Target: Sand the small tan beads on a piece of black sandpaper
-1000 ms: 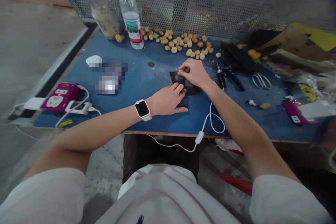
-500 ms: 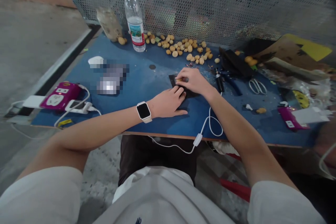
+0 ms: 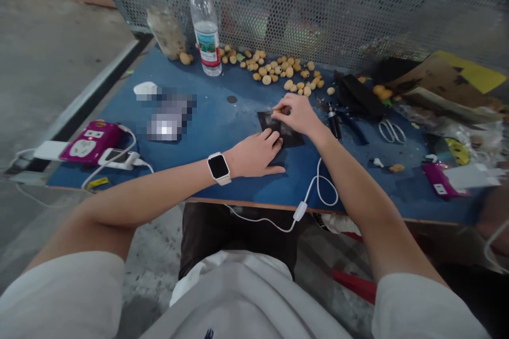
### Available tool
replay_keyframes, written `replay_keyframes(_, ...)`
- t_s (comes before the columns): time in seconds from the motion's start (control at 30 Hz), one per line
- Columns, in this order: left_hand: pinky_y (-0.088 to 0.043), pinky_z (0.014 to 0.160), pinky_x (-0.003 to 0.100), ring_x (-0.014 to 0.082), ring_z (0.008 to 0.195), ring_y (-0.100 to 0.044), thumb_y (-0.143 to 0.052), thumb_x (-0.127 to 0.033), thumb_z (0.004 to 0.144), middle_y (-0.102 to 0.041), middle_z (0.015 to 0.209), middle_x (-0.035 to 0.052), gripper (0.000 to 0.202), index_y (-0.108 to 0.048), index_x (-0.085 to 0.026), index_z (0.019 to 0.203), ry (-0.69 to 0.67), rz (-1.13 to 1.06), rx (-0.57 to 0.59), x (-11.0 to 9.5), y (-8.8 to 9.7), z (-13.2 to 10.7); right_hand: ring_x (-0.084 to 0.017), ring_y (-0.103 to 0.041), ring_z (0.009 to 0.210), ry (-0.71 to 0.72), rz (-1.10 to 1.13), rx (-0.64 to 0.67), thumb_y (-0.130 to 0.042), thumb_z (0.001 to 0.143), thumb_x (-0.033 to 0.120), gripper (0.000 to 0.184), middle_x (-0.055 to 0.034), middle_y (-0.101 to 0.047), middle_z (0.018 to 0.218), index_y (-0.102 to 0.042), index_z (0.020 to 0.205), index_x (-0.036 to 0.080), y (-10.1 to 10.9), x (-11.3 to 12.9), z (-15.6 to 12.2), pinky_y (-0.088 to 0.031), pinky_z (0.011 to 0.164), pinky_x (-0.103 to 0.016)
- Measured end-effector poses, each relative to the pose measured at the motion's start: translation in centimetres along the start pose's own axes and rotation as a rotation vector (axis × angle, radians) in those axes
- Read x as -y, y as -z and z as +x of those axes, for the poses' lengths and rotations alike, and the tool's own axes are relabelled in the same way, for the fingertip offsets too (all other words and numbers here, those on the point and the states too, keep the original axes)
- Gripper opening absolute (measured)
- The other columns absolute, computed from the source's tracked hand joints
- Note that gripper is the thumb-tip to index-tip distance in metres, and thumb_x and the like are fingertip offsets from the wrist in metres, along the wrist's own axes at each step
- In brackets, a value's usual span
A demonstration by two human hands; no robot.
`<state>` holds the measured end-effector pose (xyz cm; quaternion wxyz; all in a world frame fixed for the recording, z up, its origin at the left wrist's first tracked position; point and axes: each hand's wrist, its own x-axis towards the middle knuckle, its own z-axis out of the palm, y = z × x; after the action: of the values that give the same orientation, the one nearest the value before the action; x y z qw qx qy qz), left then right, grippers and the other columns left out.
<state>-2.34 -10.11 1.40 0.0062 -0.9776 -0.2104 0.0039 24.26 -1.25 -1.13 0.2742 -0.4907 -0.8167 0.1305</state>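
My left hand (image 3: 256, 153), with a white smartwatch (image 3: 218, 168) on the wrist, lies flat on a black sheet of abrasive-looking paper (image 3: 292, 137) on the blue table (image 3: 238, 116). My right hand (image 3: 298, 115) is just above the sheet's upper edge, pinching a small tan bead (image 3: 277, 109) between thumb and fingers. The bead is mostly hidden by those fingers. Several similar tan beads (image 3: 274, 68) lie in a loose heap farther back on the table.
A water bottle (image 3: 205, 26) and a jar (image 3: 166, 33) stand against a perforated metal screen (image 3: 318, 5). Pliers (image 3: 356, 130) and scissors (image 3: 392, 131) lie to the right. A magenta power strip (image 3: 91, 143) sits near the left edge, with white cables running across the table.
My right hand has shifted slightly right and away from me over the sheet, with the bead still in its fingers. My left hand stays on the sheet.
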Motion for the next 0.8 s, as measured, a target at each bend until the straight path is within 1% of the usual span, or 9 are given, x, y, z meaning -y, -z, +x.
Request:
replay_keyframes(0.13,-0.061,0.126,0.050,0.0478,0.157,-0.070,-0.057,-0.072,0.136,-0.075,0.166,0.0363,0.095,-0.060,0.009,0.186,-0.007,-0.018,-0.012,0.0,0.1,0.0,-0.031,-0.075,0.097,0.015,0.010,0.048,-0.094,0.106,0.038,0.013,-0.0102,-0.084,0.108,-0.094,0.106,0.025,0.0,0.2,-0.1,-0.064,0.102,-0.054)
replay_keyframes(0.3,-0.060,0.126,0.049,0.0480,0.159,-0.069,-0.056,-0.073,0.137,-0.073,0.168,0.0372,0.098,-0.056,0.010,0.189,0.005,-0.010,0.024,0.0,0.2,0.0,-0.031,-0.073,0.095,-0.071,-0.044,-0.047,-0.092,0.106,0.032,0.010,-0.0115,-0.080,0.109,-0.088,0.102,0.024,-0.6,0.4,0.0,-0.063,0.101,-0.053)
replay_keyframes(0.47,-0.062,0.124,0.052,0.0487,0.157,-0.069,-0.056,-0.072,0.136,-0.074,0.167,0.0370,0.095,-0.059,0.009,0.186,-0.017,-0.033,-0.029,0.2,-0.3,-0.1,-0.031,-0.072,0.099,-0.029,-0.077,0.004,-0.090,0.110,0.035,0.011,-0.0100,-0.079,0.110,-0.087,0.104,0.025,-1.2,1.1,0.0,-0.064,0.105,-0.052)
replay_keyframes(0.53,-0.062,0.124,0.054,0.0489,0.155,-0.069,-0.055,-0.072,0.136,-0.074,0.165,0.0371,0.095,-0.060,0.009,0.184,-0.023,-0.032,-0.047,0.3,-0.6,-0.1,-0.032,-0.072,0.101,-0.048,-0.105,-0.018,-0.089,0.110,0.034,0.011,-0.0110,-0.079,0.110,-0.086,0.104,0.025,-1.3,1.2,0.0,-0.063,0.105,-0.053)
replay_keyframes(0.63,-0.062,0.124,0.052,0.0477,0.153,-0.071,-0.055,-0.073,0.136,-0.076,0.161,0.0360,0.095,-0.062,0.009,0.183,-0.027,-0.024,-0.056,0.4,-0.7,-0.1,-0.034,-0.072,0.104,-0.078,-0.142,-0.055,-0.088,0.110,0.031,0.008,-0.0131,-0.080,0.112,-0.086,0.105,0.025,-1.2,1.3,-0.1,-0.063,0.106,-0.054)
replay_keyframes(0.8,-0.061,0.127,0.052,0.0486,0.160,-0.068,-0.057,-0.074,0.135,-0.075,0.166,0.0365,0.094,-0.063,0.006,0.182,-0.026,-0.022,-0.078,0.4,-1.0,-0.1,-0.036,-0.076,0.109,-0.043,-0.123,0.043,-0.086,0.112,0.029,0.007,-0.0141,-0.083,0.120,-0.091,0.113,0.024,-1.3,2.4,-0.7,-0.063,0.107,-0.053)
